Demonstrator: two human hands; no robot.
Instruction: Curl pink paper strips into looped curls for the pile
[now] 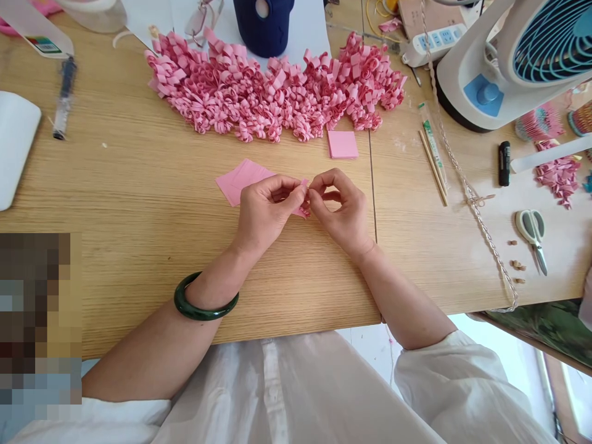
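Note:
Over the middle of the wooden table, my left hand [271,209] pinches a small pink paper piece [301,211] with cut, curled strips. My right hand [340,206] meets it from the right, thumb and forefinger closed together at the same piece. Most of that paper is hidden behind my fingers. Flat pink paper sheets [235,180] lie fanned out just beyond my left hand. A neat stack of pink paper squares [343,144] sits beyond my right hand. Behind these stretches a long heap of curled pink paper flowers [259,92].
A dark blue cup [263,28] stands behind the heap. At the right are a white fan [485,80], a power strip [439,43], thin wooden sticks [433,168], a twisted cord [456,163], a black marker [504,163] and scissors [531,231]. A white object [16,148] lies at the left.

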